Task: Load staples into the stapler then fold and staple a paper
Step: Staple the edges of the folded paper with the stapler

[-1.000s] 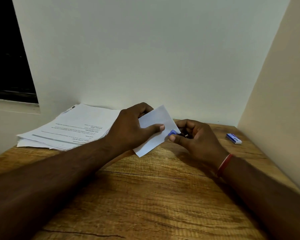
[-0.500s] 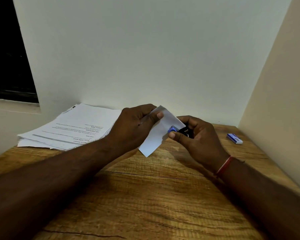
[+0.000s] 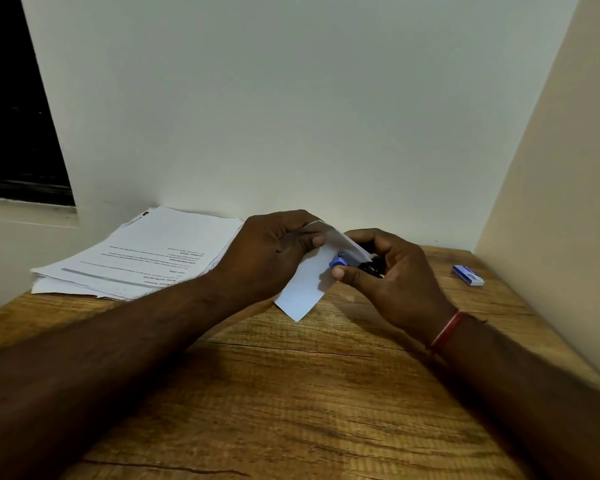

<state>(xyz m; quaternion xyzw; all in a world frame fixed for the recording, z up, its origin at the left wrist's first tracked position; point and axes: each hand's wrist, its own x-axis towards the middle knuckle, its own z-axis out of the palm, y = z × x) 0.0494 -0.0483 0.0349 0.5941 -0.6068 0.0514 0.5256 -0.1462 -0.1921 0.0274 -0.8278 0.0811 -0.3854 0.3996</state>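
Observation:
A folded white paper [image 3: 305,289] is held upright over the wooden table [image 3: 291,393], its lower corner near the tabletop. My left hand [image 3: 271,251] pinches its upper left edge with thumb on the front. My right hand [image 3: 392,271] grips a small blue and black stapler [image 3: 340,262], whose blue front end sits against the paper's right edge. Most of the stapler is hidden inside my fingers. A red band circles my right wrist.
A stack of printed sheets [image 3: 142,258] lies at the back left against the wall. A small blue staple box [image 3: 468,275] rests at the back right near the side wall, which closes off the table's right edge.
The paper has been tipped up from a flatter hold, my left thumb has slid toward its top edge, and the stapler has moved slightly up along the paper's right edge.

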